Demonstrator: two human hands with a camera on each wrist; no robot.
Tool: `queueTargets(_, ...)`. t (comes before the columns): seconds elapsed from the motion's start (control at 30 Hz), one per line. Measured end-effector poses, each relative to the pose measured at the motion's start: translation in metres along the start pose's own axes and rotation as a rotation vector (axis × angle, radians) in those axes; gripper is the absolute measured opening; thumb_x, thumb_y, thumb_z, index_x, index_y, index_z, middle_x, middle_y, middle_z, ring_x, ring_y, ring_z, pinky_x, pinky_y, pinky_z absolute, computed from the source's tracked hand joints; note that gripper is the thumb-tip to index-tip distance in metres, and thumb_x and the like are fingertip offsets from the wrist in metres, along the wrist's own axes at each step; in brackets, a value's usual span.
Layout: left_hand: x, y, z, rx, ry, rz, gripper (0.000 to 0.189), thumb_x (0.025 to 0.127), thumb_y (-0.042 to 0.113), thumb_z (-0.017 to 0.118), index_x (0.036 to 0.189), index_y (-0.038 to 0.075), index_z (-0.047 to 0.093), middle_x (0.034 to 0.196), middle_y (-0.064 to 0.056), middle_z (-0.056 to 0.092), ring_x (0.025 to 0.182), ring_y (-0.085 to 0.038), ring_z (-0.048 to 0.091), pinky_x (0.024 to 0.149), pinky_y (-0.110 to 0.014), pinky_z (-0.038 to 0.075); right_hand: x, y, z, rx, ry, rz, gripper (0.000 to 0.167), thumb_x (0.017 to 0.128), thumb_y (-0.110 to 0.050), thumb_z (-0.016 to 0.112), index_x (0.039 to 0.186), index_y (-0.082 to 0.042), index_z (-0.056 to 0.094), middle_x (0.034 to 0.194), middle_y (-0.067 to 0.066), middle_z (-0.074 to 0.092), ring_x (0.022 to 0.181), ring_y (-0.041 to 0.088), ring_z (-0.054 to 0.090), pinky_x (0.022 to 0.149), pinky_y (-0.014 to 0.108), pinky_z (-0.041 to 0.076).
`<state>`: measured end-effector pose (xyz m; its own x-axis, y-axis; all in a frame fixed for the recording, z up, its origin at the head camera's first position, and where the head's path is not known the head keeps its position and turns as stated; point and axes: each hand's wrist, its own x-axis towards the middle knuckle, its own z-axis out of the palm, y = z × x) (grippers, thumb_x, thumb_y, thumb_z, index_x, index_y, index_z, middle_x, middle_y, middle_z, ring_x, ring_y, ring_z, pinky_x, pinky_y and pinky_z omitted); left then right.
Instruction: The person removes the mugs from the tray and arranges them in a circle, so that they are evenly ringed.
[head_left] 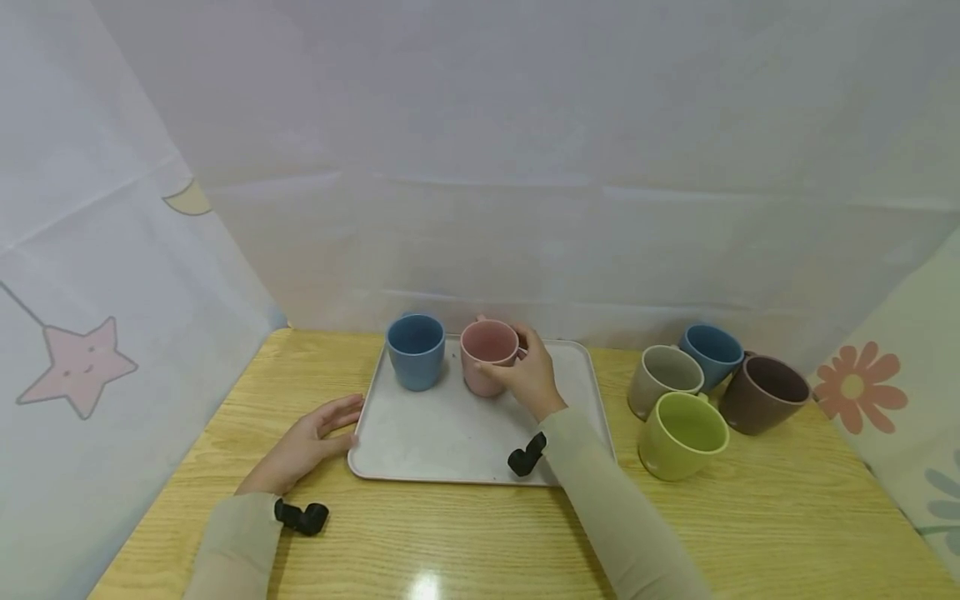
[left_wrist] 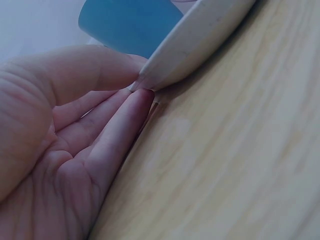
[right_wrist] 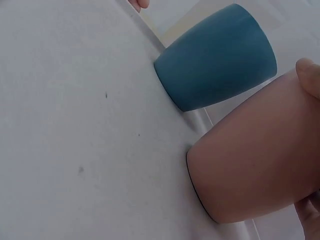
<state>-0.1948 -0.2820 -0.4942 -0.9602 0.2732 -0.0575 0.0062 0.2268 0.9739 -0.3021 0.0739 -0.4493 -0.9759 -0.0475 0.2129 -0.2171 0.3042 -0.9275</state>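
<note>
A pink mug (head_left: pixel 482 382) stands upright on the white tray (head_left: pixel 435 442), its base right at the tray surface in the right wrist view. My right hand (head_left: pixel 534 377) grips this mug near the rim, thumb on the near side and fingers around its right side. To its left on the same tray is a blue mug (head_left: pixel 417 368), upright and apart from the pink one. At the tray's left edge, my left hand (head_left: pixel 306 446) touches the rim with thumb and fingertips. Thumb and fingers are spread in the head view.
Right of the tray, a grey mug (head_left: pixel 642 387), another blue mug (head_left: pixel 714 354), a brown mug (head_left: pixel 757 400) and a green mug (head_left: pixel 678 454) cluster on the wooden table (head_left: pixel 420 533). Behind the table hangs a pale cloth (head_left: pixel 480 208).
</note>
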Motion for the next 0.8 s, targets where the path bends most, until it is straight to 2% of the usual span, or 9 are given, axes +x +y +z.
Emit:
queueTargets(0.33, 0.0, -0.002, -0.001, 0.038, -0.002, 0.009, 0.071, 0.097, 0.014, 0.07, 0.158, 0.006, 0.033, 0.16, -0.02, 0.034, 0.146, -0.04, 0.033, 0.096, -0.015, 0.045, -0.018, 0.001, -0.007, 0.024, 0.069, -0.037, 0.084, 0.068, -0.025, 0.097, 0.14, -0.011, 0.055, 0.134, 0.004, 0.059, 0.126, 0.02, 0.054, 0.11, 0.034, 0.043)
queueTargets(0.63, -0.001, 0.003, 0.0, 0.068, 0.005, 0.013, 0.071, 0.098, 0.013, 0.069, 0.158, 0.002, 0.032, 0.159, -0.022, 0.035, 0.145, -0.042, 0.034, 0.096, -0.014, 0.045, -0.038, -0.012, -0.031, 0.094, 0.111, -0.045, 0.083, 0.07, -0.021, 0.095, 0.141, -0.01, 0.053, 0.135, 0.005, 0.055, 0.127, 0.023, 0.054, 0.108, 0.036, 0.046)
queueTargets(0.8, -0.001, 0.001, 0.0, 0.057, 0.001, 0.01, 0.07, 0.098, 0.013, 0.069, 0.158, 0.004, 0.033, 0.16, -0.021, 0.035, 0.145, -0.041, 0.033, 0.096, -0.014, 0.045, -0.048, -0.024, -0.051, 0.136, 0.155, -0.104, 0.083, 0.071, -0.014, 0.094, 0.142, -0.006, 0.052, 0.137, 0.009, 0.054, 0.127, 0.026, 0.054, 0.107, 0.039, 0.047)
